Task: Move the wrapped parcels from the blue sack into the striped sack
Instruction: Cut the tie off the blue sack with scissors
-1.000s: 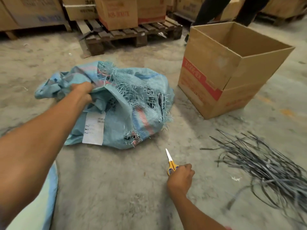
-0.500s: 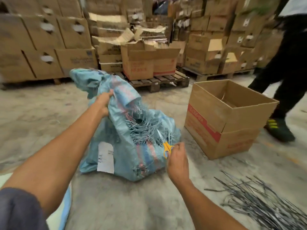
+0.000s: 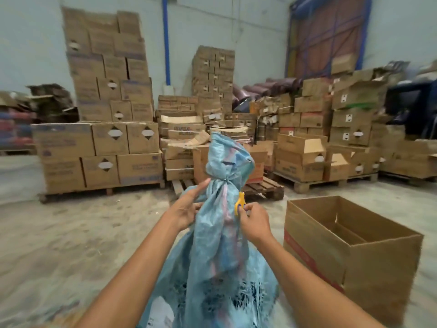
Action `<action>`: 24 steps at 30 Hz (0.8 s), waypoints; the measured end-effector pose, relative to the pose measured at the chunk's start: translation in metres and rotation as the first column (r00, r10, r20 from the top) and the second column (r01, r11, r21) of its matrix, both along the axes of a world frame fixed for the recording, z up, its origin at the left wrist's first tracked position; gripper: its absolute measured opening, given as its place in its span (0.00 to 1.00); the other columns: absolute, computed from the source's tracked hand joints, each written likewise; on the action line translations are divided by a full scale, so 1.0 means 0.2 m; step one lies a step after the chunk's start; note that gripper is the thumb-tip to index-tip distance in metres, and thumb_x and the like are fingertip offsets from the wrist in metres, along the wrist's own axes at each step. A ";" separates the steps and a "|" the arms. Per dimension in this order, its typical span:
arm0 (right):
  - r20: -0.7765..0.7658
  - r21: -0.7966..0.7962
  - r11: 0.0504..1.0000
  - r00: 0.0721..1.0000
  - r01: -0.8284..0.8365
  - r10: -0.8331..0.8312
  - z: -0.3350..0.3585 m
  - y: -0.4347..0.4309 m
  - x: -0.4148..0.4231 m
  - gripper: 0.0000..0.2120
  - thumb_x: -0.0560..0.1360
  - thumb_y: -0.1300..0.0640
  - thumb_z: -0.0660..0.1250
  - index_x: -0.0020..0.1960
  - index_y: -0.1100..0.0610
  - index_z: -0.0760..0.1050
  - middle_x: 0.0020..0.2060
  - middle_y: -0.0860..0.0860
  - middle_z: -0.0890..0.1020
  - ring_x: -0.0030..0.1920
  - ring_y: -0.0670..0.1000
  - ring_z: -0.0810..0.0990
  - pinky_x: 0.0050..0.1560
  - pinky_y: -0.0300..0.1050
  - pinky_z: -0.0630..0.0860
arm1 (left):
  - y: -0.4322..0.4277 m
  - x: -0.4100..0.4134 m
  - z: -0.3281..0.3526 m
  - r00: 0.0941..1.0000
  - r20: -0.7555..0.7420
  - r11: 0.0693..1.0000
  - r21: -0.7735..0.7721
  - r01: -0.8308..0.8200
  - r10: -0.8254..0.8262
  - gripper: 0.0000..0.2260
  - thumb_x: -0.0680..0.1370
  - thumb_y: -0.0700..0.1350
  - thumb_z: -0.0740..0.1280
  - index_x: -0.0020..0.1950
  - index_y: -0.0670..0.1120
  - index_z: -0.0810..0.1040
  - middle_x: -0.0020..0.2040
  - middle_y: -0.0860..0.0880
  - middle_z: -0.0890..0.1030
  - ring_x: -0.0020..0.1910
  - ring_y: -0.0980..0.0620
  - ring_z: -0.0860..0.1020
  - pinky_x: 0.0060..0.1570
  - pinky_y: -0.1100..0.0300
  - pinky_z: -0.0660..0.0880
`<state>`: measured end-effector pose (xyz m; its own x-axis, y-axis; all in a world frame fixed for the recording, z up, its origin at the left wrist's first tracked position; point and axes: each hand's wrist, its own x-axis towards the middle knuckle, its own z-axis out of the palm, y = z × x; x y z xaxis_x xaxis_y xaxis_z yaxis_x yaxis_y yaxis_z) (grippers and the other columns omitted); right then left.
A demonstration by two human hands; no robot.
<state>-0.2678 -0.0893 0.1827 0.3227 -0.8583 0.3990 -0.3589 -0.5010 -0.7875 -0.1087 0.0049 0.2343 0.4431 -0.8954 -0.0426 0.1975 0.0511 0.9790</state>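
Currently: blue sack (image 3: 220,245), upright on floor between both arms, neck tied shut; no parcels out, striped sack not in view. Left hand (image 3: 186,209) fingers spread against neck. Right hand (image 3: 254,221) pinching yellow scissors (image 3: 240,202) beside tie (image 3: 225,180). Open carton (image 3: 354,252) just right; task barely begun

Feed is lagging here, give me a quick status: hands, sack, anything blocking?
Left hand open against blue sack neck. Right hand gripping yellow scissors at the tie. Sack upright, tied shut. Open cardboard box right, clear.
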 end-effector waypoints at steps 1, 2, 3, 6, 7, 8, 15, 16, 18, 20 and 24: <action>0.063 0.078 0.996 0.998 -0.034 0.029 0.01 -0.01 0.01 0.12 0.81 0.53 0.64 0.50 0.62 0.78 0.47 0.55 0.81 0.51 0.56 0.78 0.51 0.49 0.70 | -0.01 -0.02 -0.01 1.000 0.007 0.999 0.023 0.022 -0.022 0.20 0.69 0.59 0.74 0.51 0.46 0.83 0.47 0.45 0.84 0.44 0.46 0.83 0.52 0.50 0.79; 0.112 0.132 0.989 0.992 -0.071 0.056 0.00 -0.03 0.02 0.12 0.81 0.51 0.64 0.47 0.60 0.77 0.43 0.53 0.81 0.49 0.56 0.79 0.49 0.49 0.72 | -0.03 -0.04 -0.01 0.999 0.006 0.998 0.048 0.050 -0.050 0.21 0.70 0.61 0.73 0.50 0.45 0.84 0.46 0.45 0.84 0.42 0.46 0.83 0.48 0.52 0.80; 0.141 0.168 0.980 0.987 -0.104 0.081 0.00 -0.04 0.03 0.13 0.80 0.48 0.63 0.45 0.57 0.76 0.39 0.51 0.79 0.46 0.56 0.79 0.48 0.50 0.74 | -0.03 -0.07 -0.01 0.996 -0.005 0.994 0.062 0.085 -0.085 0.22 0.72 0.62 0.71 0.50 0.44 0.84 0.45 0.44 0.84 0.41 0.46 0.84 0.45 0.53 0.81; 0.223 0.232 0.954 0.965 -0.188 0.136 -0.03 -0.14 0.05 0.16 0.75 0.40 0.62 0.39 0.52 0.75 0.35 0.49 0.78 0.42 0.55 0.82 0.50 0.58 0.80 | -0.05 -0.12 0.01 0.989 0.004 0.987 0.067 0.148 -0.149 0.28 0.78 0.65 0.61 0.46 0.42 0.86 0.43 0.42 0.85 0.38 0.47 0.84 0.38 0.58 0.81; 0.251 0.246 0.944 0.955 -0.221 0.158 0.02 -0.12 0.03 0.16 0.76 0.41 0.62 0.38 0.52 0.76 0.34 0.50 0.78 0.40 0.54 0.80 0.50 0.59 0.80 | -0.06 -0.12 0.02 0.990 0.023 0.988 0.076 0.137 -0.139 0.32 0.78 0.67 0.56 0.47 0.41 0.86 0.43 0.41 0.84 0.37 0.47 0.84 0.36 0.59 0.81; 0.282 0.259 0.931 0.942 -0.256 0.180 0.06 -0.10 0.02 0.16 0.79 0.44 0.63 0.38 0.53 0.76 0.35 0.52 0.78 0.40 0.53 0.79 0.47 0.58 0.80 | -0.07 -0.12 0.03 0.991 0.049 0.988 0.094 0.121 -0.126 0.36 0.78 0.69 0.51 0.48 0.40 0.84 0.42 0.42 0.84 0.35 0.48 0.84 0.35 0.60 0.80; 0.558 0.330 0.825 0.800 -0.459 0.222 0.29 -0.04 0.01 0.13 0.84 0.58 0.59 0.45 0.60 0.78 0.36 0.52 0.82 0.32 0.43 0.81 0.34 0.34 0.77 | -0.06 -0.11 0.13 0.898 0.440 1.000 -0.017 -0.004 0.011 0.39 0.76 0.72 0.42 0.73 0.49 0.72 0.60 0.47 0.82 0.57 0.48 0.80 0.65 0.48 0.72; 0.567 0.330 0.806 0.786 -0.491 0.247 0.31 -0.03 0.02 0.13 0.84 0.59 0.58 0.45 0.60 0.78 0.38 0.53 0.83 0.33 0.43 0.81 0.36 0.34 0.78 | -0.05 -0.12 0.15 0.931 0.366 0.996 -0.081 0.038 -0.005 0.36 0.78 0.71 0.46 0.70 0.48 0.75 0.60 0.46 0.83 0.57 0.47 0.81 0.63 0.49 0.75; 0.574 0.319 0.774 0.761 -0.547 0.301 0.36 0.00 0.03 0.14 0.84 0.59 0.58 0.46 0.60 0.79 0.44 0.53 0.85 0.38 0.45 0.83 0.43 0.36 0.80 | -0.04 -0.12 0.18 0.980 0.199 0.983 -0.175 0.063 -0.027 0.34 0.79 0.68 0.51 0.65 0.42 0.78 0.52 0.42 0.85 0.49 0.46 0.84 0.50 0.53 0.81; 0.561 0.312 0.753 0.752 -0.579 0.346 0.39 0.02 0.03 0.14 0.85 0.58 0.58 0.50 0.62 0.80 0.46 0.53 0.86 0.43 0.48 0.85 0.47 0.39 0.81 | -0.02 -0.09 0.19 0.992 0.122 0.978 -0.204 0.041 -0.016 0.35 0.78 0.68 0.55 0.64 0.39 0.79 0.48 0.39 0.85 0.44 0.43 0.84 0.43 0.53 0.82; 0.506 0.296 0.711 0.736 -0.638 0.450 0.39 0.05 0.06 0.16 0.84 0.54 0.60 0.56 0.65 0.80 0.47 0.57 0.86 0.48 0.50 0.86 0.47 0.40 0.80 | 0.05 -0.02 0.24 0.994 0.083 0.984 -0.156 0.083 -0.071 0.31 0.77 0.67 0.60 0.62 0.42 0.82 0.53 0.38 0.84 0.47 0.42 0.84 0.49 0.49 0.81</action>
<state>-0.2564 -0.0797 0.2606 0.6949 -0.6804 0.2327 0.2344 -0.0917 -0.9678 -0.1129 0.0155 0.2820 0.3693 -0.9196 0.1340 0.1316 0.1945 0.9721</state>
